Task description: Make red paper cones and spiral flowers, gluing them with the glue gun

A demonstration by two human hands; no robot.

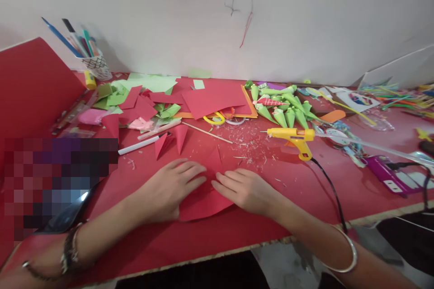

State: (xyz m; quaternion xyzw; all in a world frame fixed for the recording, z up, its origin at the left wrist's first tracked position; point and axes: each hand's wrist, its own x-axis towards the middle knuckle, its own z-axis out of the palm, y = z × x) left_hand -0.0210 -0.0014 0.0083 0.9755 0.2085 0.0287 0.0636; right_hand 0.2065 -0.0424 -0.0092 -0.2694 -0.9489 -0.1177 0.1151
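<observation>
A piece of red paper (203, 207) lies on the red tabletop near the front edge, under both hands. My left hand (174, 187) rests on its left side, with the fingers pointing right and the thumb hidden. On its right side lies my right hand (244, 188), fingers spread flat and slightly bent over the paper. The fingertips of the two hands are a small gap apart. Just behind the hands stand folded red paper cones (181, 137), beside a white marker (139, 145).
A yellow glue gun (293, 137) with a black cord lies to the right, near a purple power strip (389, 176). Green paper cones (288, 106), red sheets (213, 99) and green scraps line the back. A pen cup (97, 67) stands back left.
</observation>
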